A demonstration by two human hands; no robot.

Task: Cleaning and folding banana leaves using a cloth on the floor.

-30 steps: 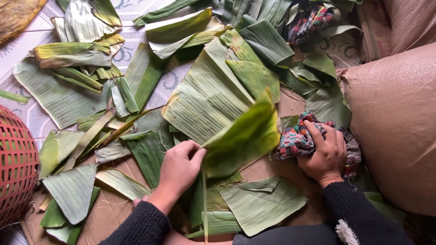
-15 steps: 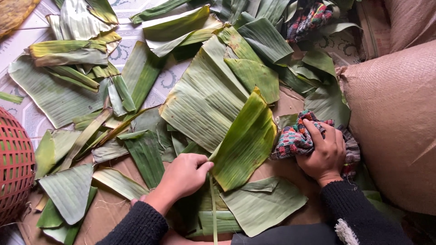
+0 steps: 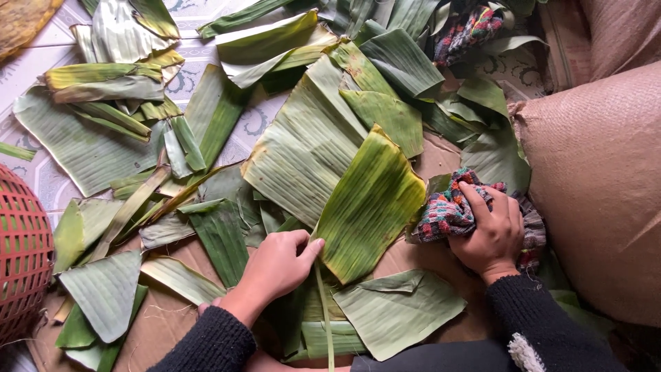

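A green banana leaf piece (image 3: 372,203) with a yellowed tip lies flat on a pile of other leaves in the middle of the view. My left hand (image 3: 275,265) rests on its near left edge, fingers pressing down on the leaf. My right hand (image 3: 492,231) grips a bunched multicoloured checked cloth (image 3: 447,210) just to the right of that leaf, touching its edge. Both arms wear dark sleeves.
Several cut banana leaf pieces (image 3: 110,145) lie scattered over the tiled floor and brown cardboard (image 3: 165,320). A red woven basket (image 3: 21,255) stands at the left edge. A large tan sack (image 3: 599,186) fills the right side. Another patterned cloth (image 3: 471,31) lies at the top.
The leaf was folded upward a second ago; my left hand has flattened it onto the pile and moved to its lower edge. My right hand with the cloth stayed in place.
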